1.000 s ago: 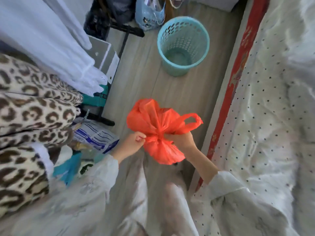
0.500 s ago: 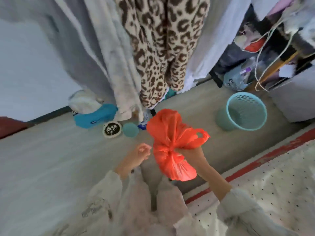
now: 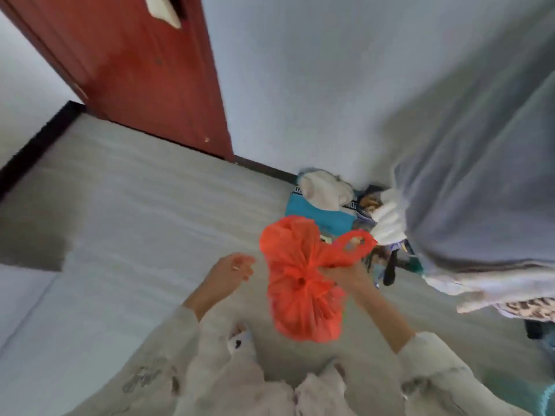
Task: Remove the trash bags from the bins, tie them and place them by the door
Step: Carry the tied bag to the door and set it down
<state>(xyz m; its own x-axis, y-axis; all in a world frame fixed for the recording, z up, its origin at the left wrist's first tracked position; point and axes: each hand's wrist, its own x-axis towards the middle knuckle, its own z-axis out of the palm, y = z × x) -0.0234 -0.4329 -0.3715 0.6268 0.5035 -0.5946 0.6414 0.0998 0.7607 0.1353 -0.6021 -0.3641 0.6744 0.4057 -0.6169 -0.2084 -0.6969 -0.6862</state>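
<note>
Seen from the head camera, looking down, a person's right hand point(image 3: 345, 273) grips the gathered neck of an orange trash bag point(image 3: 303, 283), held in the air in front of the body. The bag is bunched at the neck, with loose plastic and a handle loop flaring above it; most of this hand is hidden behind the plastic. The left hand point(image 3: 231, 273) hangs just left of the bag, apart from it, fingers loosely curled and holding nothing. A red door point(image 3: 150, 76) stands at the upper left, well apart from the bag, its top cut off by the frame. A grey cloth point(image 3: 480, 175) hangs at the right. Beneath it a blurred heap of things point(image 3: 327, 205) lies against the wall, too smeared to tell apart.
</note>
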